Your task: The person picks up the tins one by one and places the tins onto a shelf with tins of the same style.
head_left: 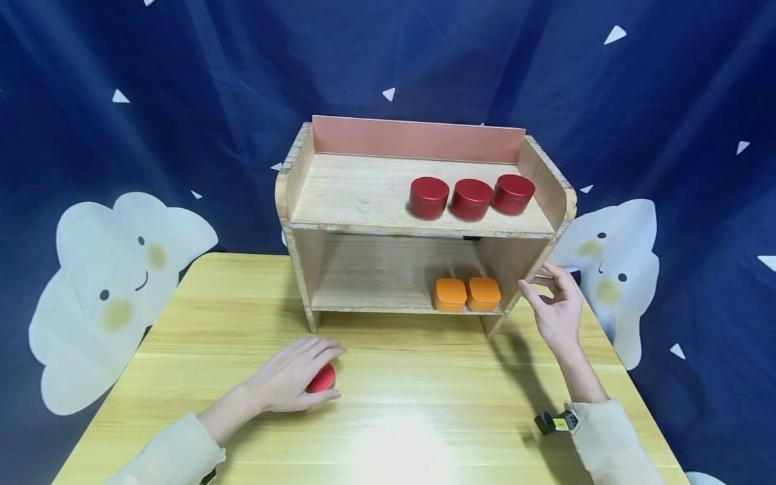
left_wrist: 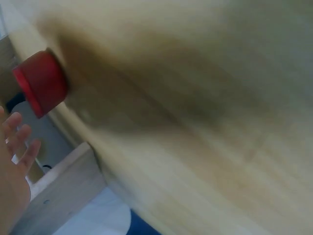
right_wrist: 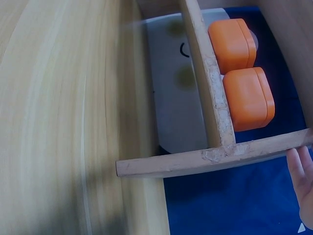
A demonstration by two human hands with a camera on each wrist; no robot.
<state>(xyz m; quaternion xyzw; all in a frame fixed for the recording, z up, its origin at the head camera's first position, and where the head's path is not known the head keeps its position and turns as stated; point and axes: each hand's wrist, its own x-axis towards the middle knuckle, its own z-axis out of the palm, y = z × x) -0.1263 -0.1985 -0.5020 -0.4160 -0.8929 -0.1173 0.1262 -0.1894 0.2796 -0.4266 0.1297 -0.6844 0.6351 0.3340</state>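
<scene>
Near the table's left front, my left hand (head_left: pixel 294 377) hovers around a round red tin (head_left: pixel 322 378), fingers beyond it and thumb on its near side. In the left wrist view, the red tin (left_wrist: pixel 43 82) stands on the tabletop, with a visible gap between it and the spread fingers (left_wrist: pixel 19 142). My right hand (head_left: pixel 559 311) is at the right side panel of a small wooden shelf (head_left: pixel 364 192). Straight fingers (right_wrist: pixel 296 169) touch that panel's outer face in the right wrist view.
Three dark red tins (head_left: pixel 471 199) stand on the upper shelf, toward the right. Two orange square tins (head_left: pixel 450 295) sit at the right front of the lower shelf. A blue curtain (head_left: pixel 242 81) with clouds hangs behind the wooden table (head_left: pixel 200 323).
</scene>
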